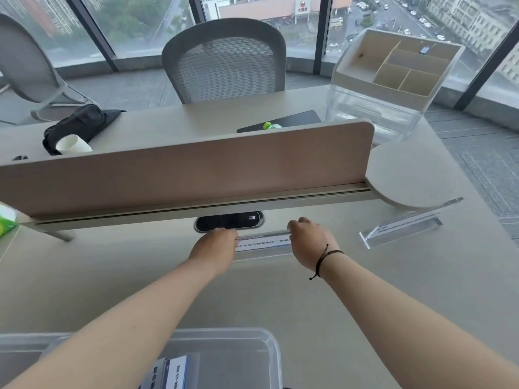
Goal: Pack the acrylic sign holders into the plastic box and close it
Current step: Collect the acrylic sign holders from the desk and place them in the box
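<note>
A clear acrylic sign holder [264, 242] with a printed white and blue card stands on the desk just in front of the divider. My left hand [216, 245] grips its left end and my right hand [311, 242] grips its right end. A second acrylic sign holder [404, 228] stands apart on the desk to the right. The clear plastic box [261, 343] sits open at the near edge, under my left forearm, with sign holders [171, 372] lying inside. No lid is visible.
A beige desk divider [182, 169] runs across just behind my hands, with a black cable port [229, 221] below it. A round pad [407, 175] lies at its right end. A compartment organiser [393, 68] on a clear stand sits far right. A green pack [7, 220] is at left.
</note>
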